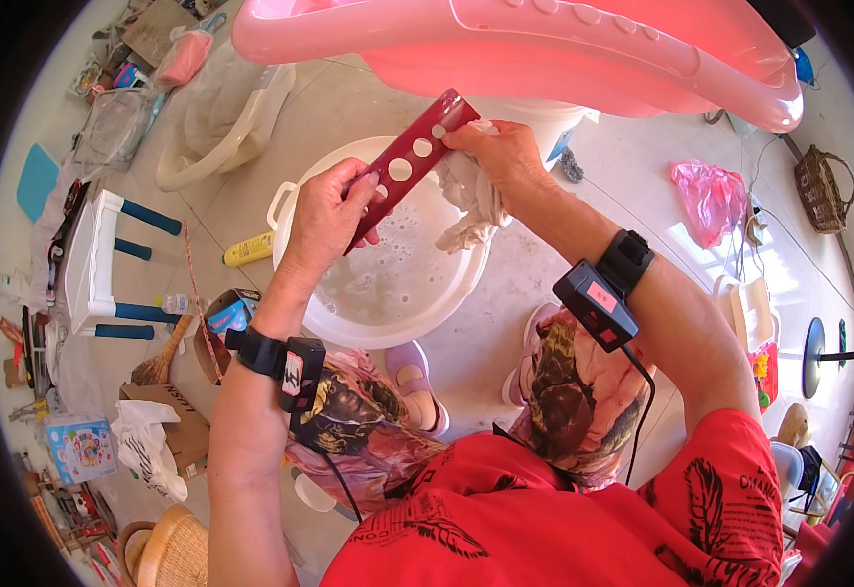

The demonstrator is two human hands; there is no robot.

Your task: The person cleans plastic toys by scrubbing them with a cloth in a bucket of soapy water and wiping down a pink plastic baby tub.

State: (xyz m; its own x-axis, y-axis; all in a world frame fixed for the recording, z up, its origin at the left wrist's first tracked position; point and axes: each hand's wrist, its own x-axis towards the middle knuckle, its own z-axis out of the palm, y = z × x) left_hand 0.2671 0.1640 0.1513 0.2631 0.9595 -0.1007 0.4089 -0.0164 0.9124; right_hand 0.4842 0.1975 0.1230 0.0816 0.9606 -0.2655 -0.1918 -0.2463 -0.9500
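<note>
My left hand [329, 213] grips the lower end of a dark red flat strip [402, 188] with a row of round holes in it. The strip slants up to the right over a white basin [285, 253] of cloudy, bubbly water [390, 282]. Near the strip's upper end, my right hand [500, 155] holds a wet white cloth [465, 198] and touches the strip with its thumb. Part of the cloth hangs over the basin's right rim.
A large pink plastic tub [544, 55] spans the far side. A yellow bottle [248, 249] lies left of the basin, near a white stool [93, 264] on its side. A pink plastic bag [707, 202] is at the right. A cardboard box [181, 422] stands lower left.
</note>
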